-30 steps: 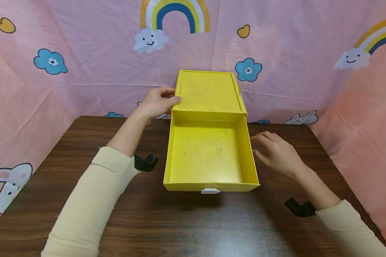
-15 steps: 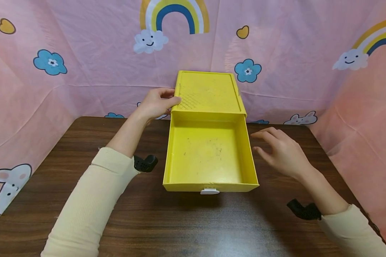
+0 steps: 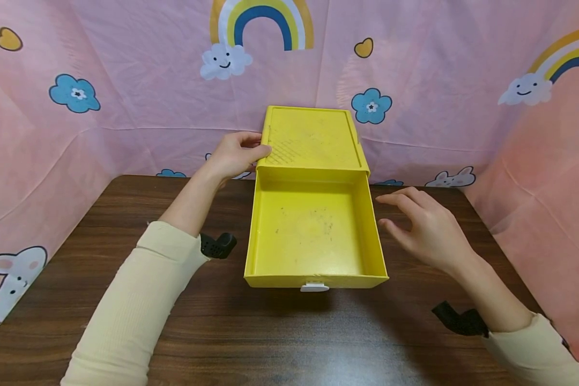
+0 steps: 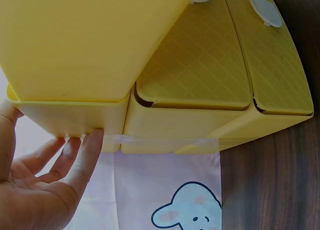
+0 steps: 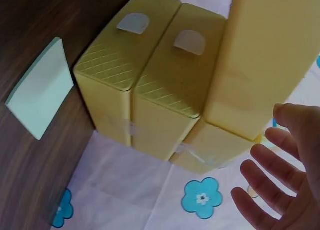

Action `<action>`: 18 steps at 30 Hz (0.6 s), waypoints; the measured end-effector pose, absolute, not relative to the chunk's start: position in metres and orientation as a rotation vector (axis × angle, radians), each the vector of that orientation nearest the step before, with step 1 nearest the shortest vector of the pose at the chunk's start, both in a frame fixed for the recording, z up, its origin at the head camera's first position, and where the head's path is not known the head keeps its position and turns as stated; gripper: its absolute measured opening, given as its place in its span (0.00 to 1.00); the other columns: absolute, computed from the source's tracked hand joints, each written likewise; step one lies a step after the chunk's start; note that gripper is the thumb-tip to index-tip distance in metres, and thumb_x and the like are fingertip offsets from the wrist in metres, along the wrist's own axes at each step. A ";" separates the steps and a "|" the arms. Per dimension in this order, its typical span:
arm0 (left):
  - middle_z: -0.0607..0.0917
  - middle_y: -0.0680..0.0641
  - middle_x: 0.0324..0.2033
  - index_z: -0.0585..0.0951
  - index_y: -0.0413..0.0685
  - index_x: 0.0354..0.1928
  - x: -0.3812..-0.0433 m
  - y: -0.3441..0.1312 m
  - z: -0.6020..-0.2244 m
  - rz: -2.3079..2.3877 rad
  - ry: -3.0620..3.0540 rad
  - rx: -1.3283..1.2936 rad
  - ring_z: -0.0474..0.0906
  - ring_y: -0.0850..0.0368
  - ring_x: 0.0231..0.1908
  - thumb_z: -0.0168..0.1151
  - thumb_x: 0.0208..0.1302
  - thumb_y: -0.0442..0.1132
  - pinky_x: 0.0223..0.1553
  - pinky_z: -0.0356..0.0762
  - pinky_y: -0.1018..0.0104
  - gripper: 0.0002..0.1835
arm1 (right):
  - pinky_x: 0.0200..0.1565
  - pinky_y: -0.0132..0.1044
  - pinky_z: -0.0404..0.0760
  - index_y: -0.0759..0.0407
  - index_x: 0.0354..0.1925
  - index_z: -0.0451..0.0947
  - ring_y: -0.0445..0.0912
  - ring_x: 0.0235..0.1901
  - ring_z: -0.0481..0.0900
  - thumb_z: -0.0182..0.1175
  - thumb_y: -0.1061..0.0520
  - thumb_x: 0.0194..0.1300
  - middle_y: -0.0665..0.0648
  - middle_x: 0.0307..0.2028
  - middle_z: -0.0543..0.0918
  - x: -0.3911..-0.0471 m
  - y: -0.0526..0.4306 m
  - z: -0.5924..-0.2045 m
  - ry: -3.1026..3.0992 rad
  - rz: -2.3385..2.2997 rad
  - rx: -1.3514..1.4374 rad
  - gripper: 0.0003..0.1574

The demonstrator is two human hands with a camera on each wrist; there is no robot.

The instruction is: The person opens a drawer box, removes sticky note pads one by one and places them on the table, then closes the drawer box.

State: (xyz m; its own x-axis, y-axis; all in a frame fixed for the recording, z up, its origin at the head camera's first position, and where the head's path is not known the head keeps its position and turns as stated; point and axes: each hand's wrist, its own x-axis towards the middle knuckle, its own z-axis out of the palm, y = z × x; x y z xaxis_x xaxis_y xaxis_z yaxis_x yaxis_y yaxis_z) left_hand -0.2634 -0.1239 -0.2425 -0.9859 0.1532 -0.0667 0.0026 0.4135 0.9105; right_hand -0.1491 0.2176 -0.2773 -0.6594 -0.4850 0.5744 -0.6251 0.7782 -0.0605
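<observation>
A yellow drawer cabinet stands at the back of the table, with drawers stacked under one another in the wrist views. Its top drawer is pulled far out, bare inside, with a white handle on the front. My left hand grips the cabinet's left upper edge, thumb on top and fingertips against the side wall. To the right of the drawer, my right hand hovers with loosely bent, spread fingers and holds nothing. The two lower drawers are shut.
A pale green flat square lies on the dark wooden table before the cabinet in the right wrist view. Pink printed cloth hangs behind and along both sides. Clear tape crosses the cabinet's side.
My right hand has drawn back slightly to the right, away from the drawer's side, and its fingers have spread a little. The left hand and the drawer have stayed in place.
</observation>
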 end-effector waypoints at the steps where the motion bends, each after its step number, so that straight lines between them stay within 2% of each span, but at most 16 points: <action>1: 0.69 0.44 0.58 0.64 0.45 0.66 -0.264 -0.124 -0.243 1.626 2.520 0.139 0.76 0.52 0.50 0.58 0.63 0.45 0.46 0.80 0.61 0.30 | 0.32 0.41 0.77 0.55 0.46 0.78 0.47 0.38 0.75 0.68 0.56 0.49 0.53 0.39 0.78 -0.148 0.217 -0.276 -2.417 0.342 0.828 0.23; 4: 0.70 0.44 0.58 0.64 0.45 0.66 -0.264 -0.124 -0.243 1.628 2.520 0.138 0.76 0.52 0.50 0.58 0.63 0.46 0.46 0.80 0.61 0.30 | 0.30 0.40 0.76 0.56 0.45 0.79 0.45 0.36 0.75 0.69 0.56 0.48 0.53 0.37 0.78 -0.144 0.215 -0.270 -2.398 0.354 0.833 0.23; 12: 0.70 0.44 0.57 0.64 0.45 0.66 -0.263 -0.124 -0.242 1.627 2.520 0.142 0.76 0.52 0.49 0.58 0.63 0.46 0.46 0.80 0.61 0.30 | 0.33 0.39 0.76 0.55 0.42 0.78 0.44 0.35 0.74 0.70 0.59 0.47 0.51 0.36 0.77 -0.133 0.208 -0.258 -2.384 0.378 0.859 0.20; 18: 0.70 0.44 0.58 0.64 0.46 0.66 -0.265 -0.124 -0.243 1.628 2.516 0.134 0.76 0.52 0.50 0.58 0.63 0.46 0.46 0.80 0.61 0.31 | 0.33 0.33 0.72 0.54 0.40 0.79 0.43 0.34 0.73 0.70 0.61 0.44 0.50 0.33 0.77 -0.125 0.200 -0.253 -2.328 0.394 0.911 0.20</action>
